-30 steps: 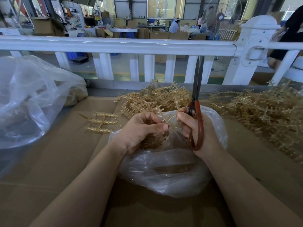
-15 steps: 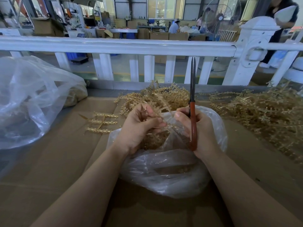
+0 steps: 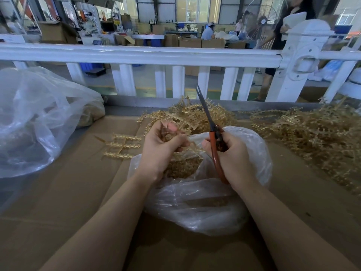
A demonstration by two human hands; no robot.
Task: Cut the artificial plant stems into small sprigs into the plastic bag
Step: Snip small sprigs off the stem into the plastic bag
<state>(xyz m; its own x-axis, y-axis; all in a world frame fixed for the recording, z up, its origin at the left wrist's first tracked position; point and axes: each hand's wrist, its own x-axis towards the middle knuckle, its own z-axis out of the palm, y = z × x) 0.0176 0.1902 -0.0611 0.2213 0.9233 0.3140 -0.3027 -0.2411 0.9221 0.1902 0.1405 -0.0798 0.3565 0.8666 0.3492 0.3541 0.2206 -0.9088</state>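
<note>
The scissors (image 3: 212, 132) have tipped over — a moment ago their blades stood straight up, now they lean toward the far-left with the tips slightly parted. The right hand (image 3: 232, 155) is curled round the orange handles. The left hand (image 3: 163, 147) has lifted a little, its fingers pinching a golden plant stem (image 3: 192, 146) over the mouth of the clear plastic bag (image 3: 205, 202), which sits mid-desk and already holds cut sprigs (image 3: 181, 167). It looks like a reset between snips — the uncut stem piles (image 3: 312, 133) wait along the desk's far edge.
</note>
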